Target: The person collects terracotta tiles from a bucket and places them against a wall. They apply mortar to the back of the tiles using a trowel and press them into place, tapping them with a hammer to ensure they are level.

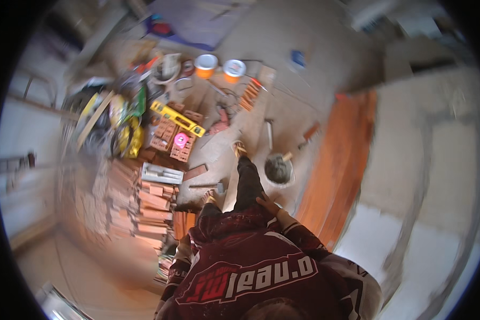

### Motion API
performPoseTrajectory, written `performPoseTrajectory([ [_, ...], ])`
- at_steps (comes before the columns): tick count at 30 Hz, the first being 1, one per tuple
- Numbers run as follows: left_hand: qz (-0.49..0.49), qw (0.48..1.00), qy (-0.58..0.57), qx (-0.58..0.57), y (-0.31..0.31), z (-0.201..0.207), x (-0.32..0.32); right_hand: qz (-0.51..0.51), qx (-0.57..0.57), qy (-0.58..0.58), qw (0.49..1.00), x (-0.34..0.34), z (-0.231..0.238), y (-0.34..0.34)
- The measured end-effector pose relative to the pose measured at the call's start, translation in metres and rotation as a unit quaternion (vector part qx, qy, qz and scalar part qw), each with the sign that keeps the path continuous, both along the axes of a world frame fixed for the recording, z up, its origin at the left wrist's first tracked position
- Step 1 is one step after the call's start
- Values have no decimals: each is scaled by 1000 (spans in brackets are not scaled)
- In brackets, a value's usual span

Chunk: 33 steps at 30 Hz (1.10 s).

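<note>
My right hand rests on my right thigh, its fingers stretched out over the dark trousers and holding nothing that I can see. At my left side, my left hand shows only in part beside a stack of reddish tiles; its fingers are hidden. Ahead of my right hand, a bucket of grey mortar stands on the floor with a handle sticking out of it. A hammer-like tool lies beyond it. Near my left foot lies a mallet with a grey head.
Ahead to the left, a yellow spirit level and a pink round object lie on hollow bricks. A metal tray rests by the tiles. Two white-and-orange buckets stand farther off. Shiny red-brown tiling runs along the right.
</note>
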State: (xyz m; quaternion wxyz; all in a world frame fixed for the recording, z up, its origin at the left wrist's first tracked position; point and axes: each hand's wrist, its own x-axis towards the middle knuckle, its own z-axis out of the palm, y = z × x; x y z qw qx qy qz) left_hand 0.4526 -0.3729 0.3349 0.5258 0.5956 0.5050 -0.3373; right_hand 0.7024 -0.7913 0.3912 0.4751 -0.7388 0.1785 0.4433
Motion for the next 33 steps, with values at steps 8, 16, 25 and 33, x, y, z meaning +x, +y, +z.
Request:
performPoseTrajectory([
  [8,57,996,-31,65,-199,-2,17,337,14,-62,940,224,-2,-24],
  [16,711,695,-33,100,-321,18,89,552,-132,-195,800,390,-79,-10],
  [25,590,789,78,151,-306,15,95,682,-160,-144,699,345,-55,121],
  [33,565,809,94,132,-210,-173,12,687,-133,-111,706,200,-46,154],
])
